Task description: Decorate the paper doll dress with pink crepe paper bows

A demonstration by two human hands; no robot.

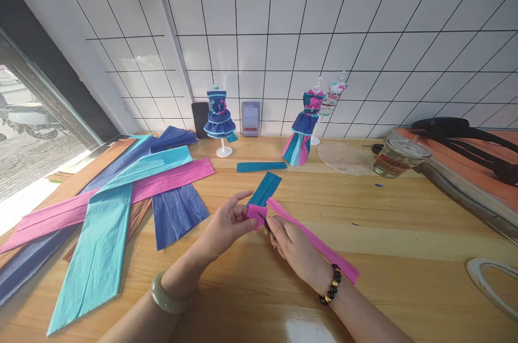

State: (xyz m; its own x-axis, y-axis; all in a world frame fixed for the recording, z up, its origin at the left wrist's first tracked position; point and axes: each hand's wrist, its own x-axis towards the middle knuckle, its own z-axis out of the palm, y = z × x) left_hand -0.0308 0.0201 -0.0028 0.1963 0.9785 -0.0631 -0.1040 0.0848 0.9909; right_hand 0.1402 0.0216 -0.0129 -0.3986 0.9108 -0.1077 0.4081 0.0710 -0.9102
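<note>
The wooden tabletop bears overlapping paper strips at left; a narrow pink strip runs diagonally past the right hand, which, like the left hand, is closed in a grip; a teal strip lies just beyond; a small pink piece is pinched between left thumb and fingers; a dark tool, mostly hidden in the right grip, reaches it

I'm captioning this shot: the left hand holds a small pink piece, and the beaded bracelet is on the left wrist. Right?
Not quite: the head view shows the beaded bracelet on the wrist of the right hand. The left hand does hold a small pink piece.
</note>
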